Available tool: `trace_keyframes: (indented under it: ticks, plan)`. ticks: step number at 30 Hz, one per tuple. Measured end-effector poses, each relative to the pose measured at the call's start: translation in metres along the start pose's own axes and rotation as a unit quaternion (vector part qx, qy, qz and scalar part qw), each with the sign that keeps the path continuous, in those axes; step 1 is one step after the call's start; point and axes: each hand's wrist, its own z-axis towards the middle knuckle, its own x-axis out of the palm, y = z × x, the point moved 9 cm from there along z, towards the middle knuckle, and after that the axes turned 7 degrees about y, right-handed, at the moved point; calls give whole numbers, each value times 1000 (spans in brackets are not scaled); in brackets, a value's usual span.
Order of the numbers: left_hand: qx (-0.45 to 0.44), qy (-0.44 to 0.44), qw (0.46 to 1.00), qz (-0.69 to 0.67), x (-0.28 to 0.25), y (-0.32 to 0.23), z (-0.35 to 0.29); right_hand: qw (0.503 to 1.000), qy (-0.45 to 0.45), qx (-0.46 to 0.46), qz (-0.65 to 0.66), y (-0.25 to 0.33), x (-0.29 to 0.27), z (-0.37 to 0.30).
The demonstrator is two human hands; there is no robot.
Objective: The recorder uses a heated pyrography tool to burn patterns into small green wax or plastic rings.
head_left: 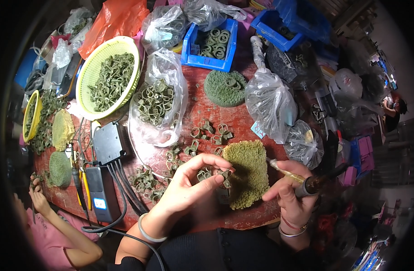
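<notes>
Closed in a pinch, my left hand (191,185) holds a dark green ring (224,179) between thumb and fingertips, and another small green piece (204,173) shows inside its fingers. My right hand (292,195) is wrapped round a pen-shaped tool (293,176) with a tan shaft and a dark rear end; its pale tip points left. Between my hands lies a rough yellow-green pad (254,174), its left edge close to the left fingertips. Loose green rings (148,184) are heaped beside my left wrist, and several more (207,131) are scattered beyond the hand.
A black box with cables (109,143) stands left. Farther back are a yellow basket of rings (85,92), an open plastic bag of rings (164,135), a blue bin (209,63), a round green pad (220,97) and tied bags (272,106). A person in pink (73,244) sits left.
</notes>
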Motion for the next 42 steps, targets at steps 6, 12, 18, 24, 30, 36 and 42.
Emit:
trace_keyframes:
  ticks: [6, 12, 18, 24, 30, 36, 42]
  plan:
    - [41, 13, 999, 33, 0, -3, 2, 958, 94, -146, -226, 27, 31, 21]
    - [80, 17, 995, 61, 0, -6, 3, 976, 59, -75, -195, 10, 38, 20]
    - [103, 7, 990, 101, 3, -13, 1, 968, 54, -95, -225, 6, 41, 22]
    - [119, -12, 983, 142, 1, -14, -1, 964, 43, -93, -244, 4, 42, 23]
    - [104, -33, 985, 136, -1, -11, -1, 969, 42, -83, -227, -1, 41, 23]
    - [114, -13, 982, 151, 1, -14, 1, 997, 12, 15, -76, -11, 30, 29]
    - [89, -1, 992, 90, 1, -8, 3, 989, -8, 117, 92, -27, 20, 30]
